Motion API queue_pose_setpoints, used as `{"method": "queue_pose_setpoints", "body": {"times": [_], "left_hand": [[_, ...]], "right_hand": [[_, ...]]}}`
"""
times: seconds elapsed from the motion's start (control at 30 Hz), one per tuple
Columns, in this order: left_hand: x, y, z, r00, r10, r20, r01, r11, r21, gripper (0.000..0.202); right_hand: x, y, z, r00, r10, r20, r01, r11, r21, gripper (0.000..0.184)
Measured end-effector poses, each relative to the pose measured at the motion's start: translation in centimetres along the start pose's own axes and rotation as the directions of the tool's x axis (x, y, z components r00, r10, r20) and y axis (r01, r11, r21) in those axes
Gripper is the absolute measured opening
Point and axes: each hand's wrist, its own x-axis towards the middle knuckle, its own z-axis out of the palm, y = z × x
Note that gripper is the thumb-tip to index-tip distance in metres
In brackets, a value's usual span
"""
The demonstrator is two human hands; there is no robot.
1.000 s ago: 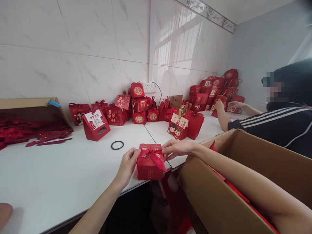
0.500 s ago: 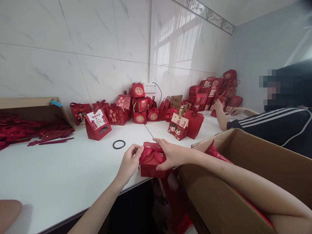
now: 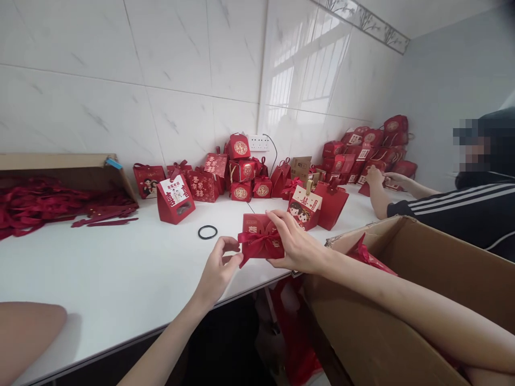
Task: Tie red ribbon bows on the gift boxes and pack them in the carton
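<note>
A red gift box [image 3: 254, 222] with gold lettering is held just above the front of the white table, its top tilted towards me. A dark red ribbon [image 3: 257, 244] is tied in a bow around it. My right hand [image 3: 295, 244] grips the box from the right, fingers on the upper edge and thumb lower down. On the left side, my left hand [image 3: 220, 268] has thumb and fingers closed on the ribbon's tail by the box edge. Part of the box's right side is hidden behind my right hand.
A black ring [image 3: 207, 232] lies on the table [image 3: 120, 279]. Red boxes [image 3: 240, 190] are stacked along the wall. Ribbons [image 3: 48, 201] fill a carton at left. A large open carton [image 3: 362, 316] stands at right. Beyond it, a co-worker's hands [image 3: 378, 182] handle a red box.
The box has been raised off the table and tipped so its bowed top faces me. My left fingers have moved to the ribbon's tail. The view has shifted slightly left.
</note>
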Motion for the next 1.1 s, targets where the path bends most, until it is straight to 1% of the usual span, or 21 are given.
{"method": "queue_pose_setpoints", "body": {"times": [0.13,0.2,0.27,0.33,0.4,0.43,0.5,0.6,0.63,0.67,0.7,0.73,0.77,0.8,0.83,0.87,0.9,0.93,1.03,1.07,1.1], "left_hand": [[-0.1,1.6,1.3,0.976,0.126,-0.176,-0.119,0.992,0.050,0.027],[-0.2,2.3,2.1,0.919,0.278,-0.281,-0.240,0.957,0.161,0.019],[-0.4,2.7,2.9,0.794,0.526,-0.306,-0.448,0.845,0.292,0.009],[-0.9,3.1,3.4,0.609,0.763,-0.216,-0.657,0.638,0.403,0.007],[-1.6,3.6,4.0,0.430,0.900,-0.073,-0.785,0.413,0.462,0.015],[-2.0,3.8,4.3,0.367,0.930,-0.013,-0.816,0.329,0.475,0.017],[-2.6,4.2,4.9,0.303,0.952,0.054,-0.842,0.241,0.483,0.016],[-2.9,4.6,5.8,0.286,0.955,0.075,-0.871,0.227,0.435,0.016],[-2.8,4.6,6.1,0.295,0.954,0.049,-0.880,0.252,0.403,0.015],[-2.5,4.6,6.3,0.338,0.941,-0.008,-0.871,0.316,0.377,0.014],[-2.1,4.4,6.6,0.426,0.900,-0.089,-0.831,0.428,0.356,0.012],[-1.6,4.1,6.8,0.544,0.820,-0.178,-0.751,0.570,0.332,0.009],[-1.1,3.7,7.2,0.668,0.702,-0.246,-0.635,0.711,0.302,0.005],[-0.6,3.3,7.6,0.769,0.578,-0.272,-0.513,0.813,0.275,0.002],[-0.3,2.7,8.2,0.838,0.488,-0.243,-0.428,0.865,0.261,0.004],[-0.2,2.2,8.9,0.872,0.463,-0.159,-0.415,0.872,0.259,0.006],[-0.2,1.6,9.7,0.864,0.502,-0.042,-0.476,0.842,0.255,0.008],[-0.5,1.1,10.7,0.818,0.568,0.093,-0.572,0.784,0.240,0.011],[-1.8,-0.5,14.0,0.610,0.668,0.427,-0.779,0.604,0.168,0.031],[-2.3,-1.1,15.0,0.578,0.655,0.487,-0.797,0.581,0.165,0.038],[-2.7,-1.6,15.9,0.572,0.633,0.521,-0.798,0.576,0.176,0.044]], "right_hand": [[0.3,-1.1,-1.1,0.999,-0.014,-0.053,0.013,1.000,-0.024,0.093],[0.2,-1.7,-2.0,0.998,-0.008,-0.069,0.005,0.999,-0.036,0.091],[-0.1,-2.2,-2.9,0.997,0.004,-0.081,-0.008,0.998,-0.056,0.090],[-0.6,-2.7,-4.0,0.995,0.017,-0.096,-0.026,0.996,-0.089,0.091],[-1.3,-3.1,-5.1,0.993,0.025,-0.119,-0.041,0.990,-0.133,0.090],[-1.6,-3.4,-5.7,0.991,0.026,-0.129,-0.046,0.987,-0.153,0.089],[-2.3,-3.9,-6.7,0.990,0.017,-0.141,-0.044,0.981,-0.191,0.087],[-3.3,-4.3,-7.9,0.991,0.023,-0.134,-0.053,0.973,-0.224,0.085],[-3.7,-4.4,-8.3,0.991,0.036,-0.131,-0.066,0.970,-0.232,0.085],[-4.0,-4.3,-8.7,0.990,0.058,-0.128,-0.087,0.968,-0.237,0.086],[-4.4,-4.1,-9.2,0.987,0.089,-0.131,-0.118,0.964,-0.237,0.087],[-4.8,-3.9,-9.7,0.980,0.137,-0.141,-0.167,0.960,-0.225,0.089],[-5.2,-3.5,-10.3,0.965,0.207,-0.159,-0.236,0.952,-0.195,0.089],[-5.7,-3.1,-10.9,0.938,0.303,-0.171,-0.326,0.937,-0.130,0.086],[-6.2,-2.7,-11.6,0.896,0.413,-0.166,-0.423,0.906,-0.028,0.079],[-6.8,-2.3,-12.3,0.837,0.530,-0.132,-0.521,0.848,0.101,0.068],[-7.4,-1.9,-12.9,0.765,0.640,-0.074,-0.610,0.756,0.235,0.056],[-8.0,-1.7,-13.5,0.684,0.730,-0.002,-0.682,0.640,0.353,0.048],[-9.7,-1.6,-14.5,0.413,0.898,0.151,-0.780,0.264,0.567,0.060],[-10.2,-1.8,-14.7,0.320,0.930,0.182,-0.771,0.144,0.621,0.065],[-10.7,-2.0,-14.8,0.241,0.946,0.215,-0.736,0.034,0.677,0.067]]}}
